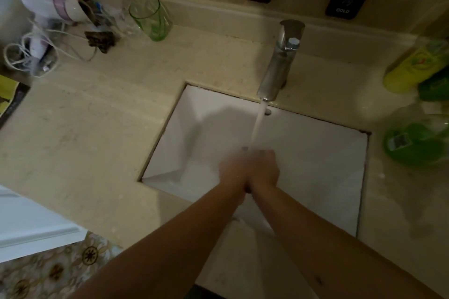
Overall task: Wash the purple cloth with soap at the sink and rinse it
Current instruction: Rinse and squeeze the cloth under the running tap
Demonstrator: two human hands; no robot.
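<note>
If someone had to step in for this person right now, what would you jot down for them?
Left hand and right hand are pressed together over the sink, under the running stream from the faucet.
They are blurred; no purple cloth shows in the picture, so I cannot tell whether anything is held.
Green and yellow bottles stand on the counter on the right; whether any is soap is unclear.
Done: water is on.
Left: find the cloth, soap it, rinse it.
</note>
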